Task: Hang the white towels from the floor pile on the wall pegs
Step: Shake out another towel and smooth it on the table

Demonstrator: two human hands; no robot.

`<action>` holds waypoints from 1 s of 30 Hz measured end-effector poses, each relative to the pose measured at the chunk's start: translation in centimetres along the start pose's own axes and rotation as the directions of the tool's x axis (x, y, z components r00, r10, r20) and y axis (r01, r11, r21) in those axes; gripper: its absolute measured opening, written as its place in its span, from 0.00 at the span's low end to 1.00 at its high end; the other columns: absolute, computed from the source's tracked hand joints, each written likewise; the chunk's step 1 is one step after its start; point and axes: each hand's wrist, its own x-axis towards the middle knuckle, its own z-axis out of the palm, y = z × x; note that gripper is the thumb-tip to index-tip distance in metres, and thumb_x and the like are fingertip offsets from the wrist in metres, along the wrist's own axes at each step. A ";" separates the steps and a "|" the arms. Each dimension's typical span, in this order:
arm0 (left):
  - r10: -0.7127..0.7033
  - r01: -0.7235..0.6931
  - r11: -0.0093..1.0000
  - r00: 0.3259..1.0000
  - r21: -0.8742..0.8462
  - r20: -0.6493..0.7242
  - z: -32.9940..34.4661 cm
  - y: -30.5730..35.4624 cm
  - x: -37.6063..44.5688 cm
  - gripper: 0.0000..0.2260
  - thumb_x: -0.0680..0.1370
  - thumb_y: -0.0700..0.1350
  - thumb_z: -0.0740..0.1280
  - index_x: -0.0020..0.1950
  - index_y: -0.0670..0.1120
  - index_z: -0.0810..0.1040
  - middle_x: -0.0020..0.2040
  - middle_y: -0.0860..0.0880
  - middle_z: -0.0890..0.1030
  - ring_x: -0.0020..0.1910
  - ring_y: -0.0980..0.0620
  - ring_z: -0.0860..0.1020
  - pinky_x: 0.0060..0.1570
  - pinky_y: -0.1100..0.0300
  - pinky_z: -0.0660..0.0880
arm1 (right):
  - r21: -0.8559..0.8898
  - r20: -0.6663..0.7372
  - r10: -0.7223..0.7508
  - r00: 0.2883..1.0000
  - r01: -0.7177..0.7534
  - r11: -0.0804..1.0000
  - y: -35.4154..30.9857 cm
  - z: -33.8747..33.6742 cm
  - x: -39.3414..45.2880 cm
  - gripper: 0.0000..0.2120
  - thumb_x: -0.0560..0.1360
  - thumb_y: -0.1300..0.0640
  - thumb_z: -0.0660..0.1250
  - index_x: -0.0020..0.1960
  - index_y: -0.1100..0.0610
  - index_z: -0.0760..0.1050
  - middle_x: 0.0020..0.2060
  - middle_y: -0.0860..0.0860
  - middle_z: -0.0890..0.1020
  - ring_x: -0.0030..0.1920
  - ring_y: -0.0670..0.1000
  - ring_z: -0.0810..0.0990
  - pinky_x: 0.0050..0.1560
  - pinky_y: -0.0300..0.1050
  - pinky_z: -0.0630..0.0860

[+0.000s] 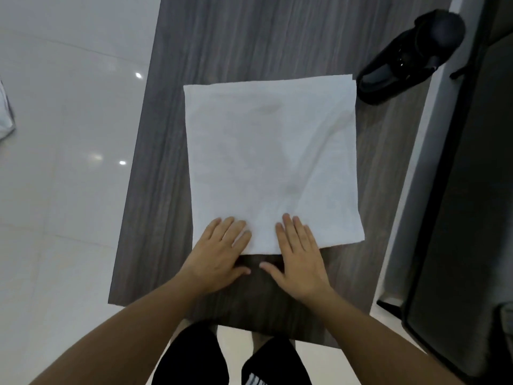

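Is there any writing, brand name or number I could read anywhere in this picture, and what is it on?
No text can be read here.
White marks on the black shorts at the bottom edge: cut off, unreadable.
The white towel, wooden table and black device show no lettering.

The near edge of the white towel (272,162) is partly covered by both hands, left (219,251) and right (301,259). A white cloth (5,115) on the floor is cut off by the left picture edge. The dark furniture (458,218) at right runs out of view. The black object (410,59) is too dim to identify.
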 end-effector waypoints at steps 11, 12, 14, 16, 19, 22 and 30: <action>-0.078 0.069 0.994 0.992 0.090 0.102 -1.2 3.6 -2.7 0.12 0.65 0.35 0.72 0.47 0.42 0.77 0.43 0.42 0.78 0.44 0.39 0.78 0.43 0.50 0.75 | 0.193 -0.313 0.136 0.940 -0.077 0.978 -0.7 0.3 -4.0 0.24 0.57 0.77 0.72 0.51 0.62 0.82 0.44 0.57 0.83 0.43 0.59 0.81 0.46 0.51 0.78; -0.113 0.107 0.992 0.989 0.060 0.091 -2.1 3.7 -2.8 0.11 0.65 0.35 0.71 0.45 0.42 0.76 0.40 0.43 0.77 0.39 0.40 0.77 0.37 0.52 0.71 | 0.199 -0.281 0.178 0.943 -0.124 0.972 -1.3 -0.6 -4.2 0.25 0.57 0.76 0.72 0.52 0.62 0.81 0.43 0.56 0.83 0.41 0.58 0.81 0.45 0.51 0.77; -0.215 0.217 0.976 0.974 -0.012 0.066 -4.2 3.6 -3.2 0.08 0.70 0.37 0.68 0.46 0.44 0.73 0.42 0.45 0.75 0.38 0.42 0.75 0.34 0.53 0.64 | 0.236 -0.232 0.220 0.947 -0.165 0.958 -2.7 -2.8 -4.8 0.25 0.58 0.75 0.71 0.54 0.63 0.80 0.43 0.57 0.83 0.41 0.59 0.81 0.45 0.50 0.77; -0.300 0.300 0.947 0.954 -0.114 0.021 -6.4 3.2 -4.3 0.06 0.74 0.38 0.63 0.45 0.46 0.67 0.43 0.47 0.73 0.39 0.46 0.72 0.35 0.53 0.65 | 0.248 -0.170 0.244 0.955 -0.198 0.948 -4.3 -5.7 -5.2 0.22 0.64 0.71 0.68 0.57 0.61 0.78 0.45 0.56 0.82 0.43 0.58 0.80 0.44 0.47 0.73; -0.302 0.277 0.931 0.951 -0.236 -0.073 -11.2 2.2 -7.3 0.05 0.74 0.39 0.61 0.43 0.46 0.65 0.41 0.46 0.74 0.39 0.43 0.75 0.37 0.50 0.73 | 0.170 -0.180 0.199 0.963 -0.169 0.971 -6.9 -11.2 -5.8 0.17 0.68 0.63 0.65 0.57 0.57 0.75 0.43 0.53 0.82 0.41 0.57 0.80 0.39 0.43 0.67; -0.328 0.271 0.929 0.918 -0.250 -0.222 -16.9 0.6 -12.2 0.01 0.72 0.40 0.61 0.43 0.44 0.71 0.41 0.41 0.79 0.40 0.38 0.77 0.38 0.51 0.73 | 0.038 -0.397 -0.013 0.918 0.031 0.999 -11.0 -17.8 -7.1 0.09 0.71 0.55 0.62 0.49 0.57 0.75 0.35 0.54 0.82 0.34 0.60 0.80 0.33 0.47 0.71; -0.473 0.279 0.874 0.675 -0.397 -0.566 -32.1 -5.1 -34.4 0.07 0.71 0.45 0.55 0.35 0.47 0.70 0.30 0.47 0.74 0.32 0.44 0.73 0.29 0.57 0.67 | -0.159 -0.646 -0.377 0.664 0.365 0.917 -30.5 -33.6 -9.7 0.16 0.76 0.45 0.65 0.41 0.58 0.75 0.30 0.53 0.79 0.31 0.61 0.79 0.31 0.47 0.71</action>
